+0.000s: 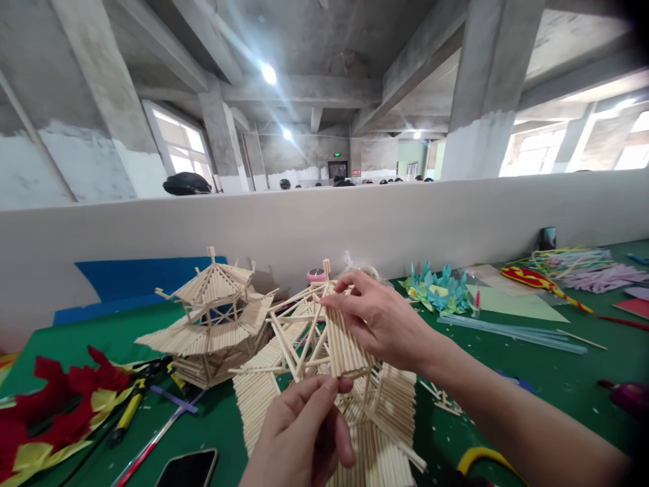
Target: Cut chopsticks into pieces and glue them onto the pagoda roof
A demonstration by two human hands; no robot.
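A pavilion model (355, 355) of pale wooden sticks stands near the middle of the green tabletop (430, 439), straight in front of the person. A close-laid slope panel (341, 338) of its upper roof faces 6 o'clock, while toward 10 o'clock the crossed framework (284, 345) shows bare. A short post (326, 268) rises at the peak, and below, the lower roof (258, 406) spreads wide in tight rows.

The right hand (380, 318), reaching in from 4 o'clock, curls over the panel's top; the left hand (304, 429), from 7 o'clock, brings thumb and forefinger to its bottom edge. Whether either grip is clenched on a stick cannot be told. Both hands hide parts of the model.

Around it: a tiered stick pagoda (215, 331) at 10 o'clock, crumpled red material (76, 389) at 9, a phone (187, 469) at 8, blue paper petals (439, 287) at 2, translucent strips (512, 333) at 3, loose sticks (446, 404) at 4. A white partition (324, 216) stands beyond at 12 o'clock.
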